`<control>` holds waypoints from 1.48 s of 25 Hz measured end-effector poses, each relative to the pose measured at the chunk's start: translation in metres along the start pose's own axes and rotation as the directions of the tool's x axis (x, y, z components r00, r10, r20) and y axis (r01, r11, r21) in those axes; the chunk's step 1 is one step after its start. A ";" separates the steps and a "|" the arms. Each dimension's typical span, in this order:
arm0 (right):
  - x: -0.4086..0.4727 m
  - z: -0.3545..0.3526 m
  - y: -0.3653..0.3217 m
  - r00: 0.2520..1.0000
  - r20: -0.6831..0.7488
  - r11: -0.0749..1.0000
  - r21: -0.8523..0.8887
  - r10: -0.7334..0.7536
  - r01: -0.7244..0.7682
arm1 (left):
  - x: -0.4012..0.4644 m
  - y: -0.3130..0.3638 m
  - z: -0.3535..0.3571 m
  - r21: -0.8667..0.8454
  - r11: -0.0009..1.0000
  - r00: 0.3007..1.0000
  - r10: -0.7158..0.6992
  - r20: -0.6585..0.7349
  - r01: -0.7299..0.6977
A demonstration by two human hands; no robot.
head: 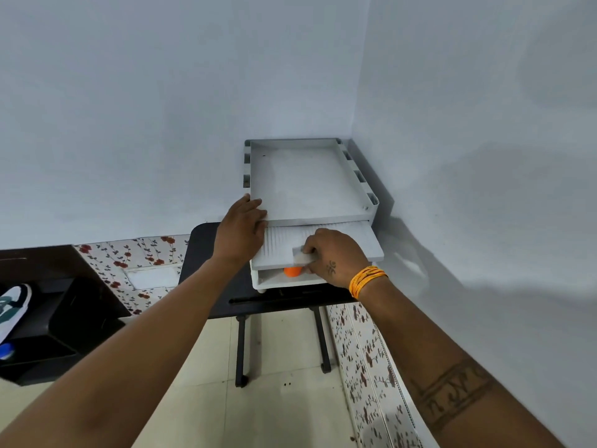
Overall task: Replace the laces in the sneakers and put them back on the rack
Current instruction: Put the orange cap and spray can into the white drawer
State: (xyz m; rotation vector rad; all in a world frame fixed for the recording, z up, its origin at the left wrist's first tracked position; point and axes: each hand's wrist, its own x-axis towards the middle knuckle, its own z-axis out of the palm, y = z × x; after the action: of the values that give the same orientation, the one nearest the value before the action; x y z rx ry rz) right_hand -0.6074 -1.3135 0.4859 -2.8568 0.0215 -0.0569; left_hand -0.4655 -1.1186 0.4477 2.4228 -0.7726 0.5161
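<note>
A: Standing in the far right corner: a white stacked tray unit [310,185] on a small black table [206,253], with its middle tray [323,244] sliding out toward the near side.

B: And the hands?

A: Reaching forward, well apart. Left hand [240,229] lying on the near left corner of the top tray, fingers fairly straight, pressing rather than gripping. Right hand [336,257] curling around a small white tab [302,256] at the near edge of the middle tray, thumb tucked beneath; orange thread bands [368,279] circling that wrist.

B: Anything under that tray?

A: Peeking out of the bottom tray, just left of the right thumb: something orange and rounded [292,271], too hidden to identify.

B: And the sneaker?

A: Sitting far off at the left edge: a white and green sneaker [13,310] on a dark rack [61,321], toe pointing up, only partly in view. Showing just below it, something blue [6,350]. Not seeing any laces clearly.
</note>
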 end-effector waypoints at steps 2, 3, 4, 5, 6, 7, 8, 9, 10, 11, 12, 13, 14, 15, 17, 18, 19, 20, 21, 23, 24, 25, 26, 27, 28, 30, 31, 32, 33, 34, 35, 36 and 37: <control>-0.014 -0.008 -0.003 0.997 0.082 0.999 0.042 0.009 -0.012 | 0.000 0.002 0.000 -0.006 1.000 1.000 -0.015 -0.003 0.015; -0.022 -0.011 -0.004 0.992 0.125 0.998 0.065 0.015 -0.023 | -0.002 0.002 0.002 -0.009 1.000 1.000 -0.017 -0.011 0.017; -0.029 -0.014 -0.005 0.986 0.165 0.996 0.080 0.013 -0.027 | -0.003 0.003 0.003 -0.013 1.000 1.000 -0.021 -0.020 0.020; -0.037 -0.016 -0.005 0.979 0.202 0.996 0.081 0.008 -0.025 | -0.004 0.004 0.004 -0.020 0.999 0.999 -0.028 -0.027 0.028; -0.044 -0.018 -0.004 0.973 0.232 0.997 0.077 -0.001 -0.017 | -0.005 0.006 0.005 -0.026 0.999 0.999 -0.036 -0.032 0.036; -0.051 -0.019 -0.004 0.967 0.253 0.997 0.075 -0.013 -0.006 | -0.005 0.007 0.005 -0.029 0.999 0.998 -0.045 -0.033 0.044; -0.059 -0.019 -0.004 0.966 0.257 0.997 0.082 -0.026 0.005 | -0.006 0.009 0.005 -0.027 0.998 0.998 -0.051 -0.031 0.050; -0.065 -0.018 -0.004 0.969 0.242 0.995 0.096 -0.038 0.015 | -0.006 0.009 0.004 -0.023 0.998 0.998 -0.055 -0.029 0.055; -0.071 -0.016 -0.006 0.975 0.217 0.994 0.107 -0.045 0.022 | -0.006 0.010 0.003 -0.019 0.998 0.998 -0.056 -0.029 0.056; -0.076 -0.014 -0.007 0.981 0.185 0.994 0.109 -0.050 0.030 | -0.006 0.010 0.002 -0.017 0.998 0.998 -0.055 -0.030 0.055; -0.080 -0.012 -0.009 0.986 0.158 0.994 0.103 -0.056 0.040 | -0.007 0.011 0.002 -0.015 0.998 0.998 -0.056 -0.028 0.055; -0.081 -0.009 -0.010 0.988 0.140 0.995 0.093 -0.059 0.047 | -0.007 0.012 0.002 -0.011 0.998 0.998 -0.059 -0.020 0.058; -0.081 -0.006 -0.010 0.989 0.134 0.995 0.084 -0.063 0.052 | -0.007 0.013 0.001 -0.007 0.998 0.998 -0.063 -0.010 0.063; -0.079 -0.002 -0.009 0.988 0.141 0.996 0.075 -0.067 0.057 | -0.006 0.015 -0.001 -0.002 0.997 0.997 -0.072 -0.001 0.072; -0.075 0.012 -0.005 0.982 0.172 0.996 0.059 -0.077 0.068 | -0.004 0.017 -0.003 0.004 0.995 0.995 -0.098 0.013 0.098; -0.074 0.022 -0.001 0.980 0.180 0.996 0.055 -0.083 0.074 | -0.003 0.019 -0.004 -0.002 0.994 0.994 -0.106 0.017 0.106; -0.072 0.034 0.003 0.979 0.182 0.995 0.058 -0.089 0.079 | -0.002 0.021 -0.004 -0.010 0.994 0.993 -0.113 0.016 0.113; -0.071 0.049 0.008 0.980 0.179 0.995 0.065 -0.083 0.073 | -0.002 0.023 -0.004 -0.020 0.993 0.993 -0.118 0.014 0.118; -0.071 0.063 0.011 0.983 0.170 0.996 0.067 -0.072 0.061 | -0.002 0.024 -0.005 -0.026 0.992 0.992 -0.122 0.012 0.122; -0.065 0.092 0.020 0.983 0.166 0.997 0.038 -0.075 0.070 | -0.003 0.024 -0.004 -0.017 0.992 0.992 -0.127 0.008 0.128; -0.059 0.105 0.024 0.980 0.180 0.996 0.000 -0.085 0.086 | -0.004 0.024 -0.002 -0.015 0.992 0.992 -0.123 -0.001 0.123; -0.051 0.116 0.028 0.977 0.194 0.994 -0.042 -0.092 0.102 | -0.004 0.023 0.000 -0.018 0.993 0.993 -0.113 -0.016 0.113; -0.043 0.125 0.032 0.976 0.200 0.992 -0.067 -0.087 0.102 | -0.005 0.022 0.002 -0.021 0.995 0.995 -0.096 -0.038 0.096; -0.032 0.134 0.036 0.976 0.204 0.993 -0.070 -0.074 0.090 | -0.006 0.019 0.005 -0.022 0.997 0.994 -0.078 -0.070 0.077; -0.021 0.141 0.040 0.976 0.210 0.996 -0.062 -0.056 0.071 | -0.007 0.016 0.009 -0.028 0.998 0.993 -0.064 -0.102 0.061; -0.002 0.153 0.045 0.975 0.223 0.998 -0.048 -0.026 0.037 | -0.010 0.014 0.015 -0.050 0.998 0.987 -0.041 -0.155 0.034; 0.007 0.159 0.047 0.978 0.209 0.998 -0.048 -0.019 0.030 | -0.010 0.011 0.017 -0.060 0.998 0.984 -0.031 -0.177 0.020; 0.014 0.164 0.049 0.983 0.184 0.998 -0.054 -0.014 0.025 | -0.009 0.008 0.019 -0.069 0.998 0.980 -0.023 -0.198 0.010; 0.020 0.168 0.051 0.988 0.151 0.998 -0.059 -0.012 0.021 | -0.009 0.006 0.021 -0.075 0.997 0.976 -0.019 -0.216 0.003; 0.023 0.171 0.053 0.992 0.124 0.999 -0.049 -0.007 0.013 | -0.009 0.008 0.022 -0.085 0.996 0.973 -0.023 -0.228 0.004; 0.026 0.174 0.054 0.995 0.099 1.000 -0.009 0.001 0.000 | -0.010 0.011 0.022 -0.099 0.995 0.970 -0.035 -0.242 0.011; 0.029 0.176 0.054 0.997 0.078 0.997 0.071 0.023 -0.029 | -0.011 0.015 0.022 -0.116 0.993 0.964 -0.057 -0.258 0.027; 0.029 0.178 0.053 0.996 0.051 0.980 0.182 0.068 -0.076 | -0.015 0.021 0.022 -0.139 0.989 0.956 -0.090 -0.279 0.052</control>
State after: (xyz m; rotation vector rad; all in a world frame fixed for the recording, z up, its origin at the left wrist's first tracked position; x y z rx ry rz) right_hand -0.5714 -1.3153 0.3011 -2.6690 0.1051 0.0186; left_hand -0.4856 -1.1400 0.4307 2.1839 -0.5746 0.7419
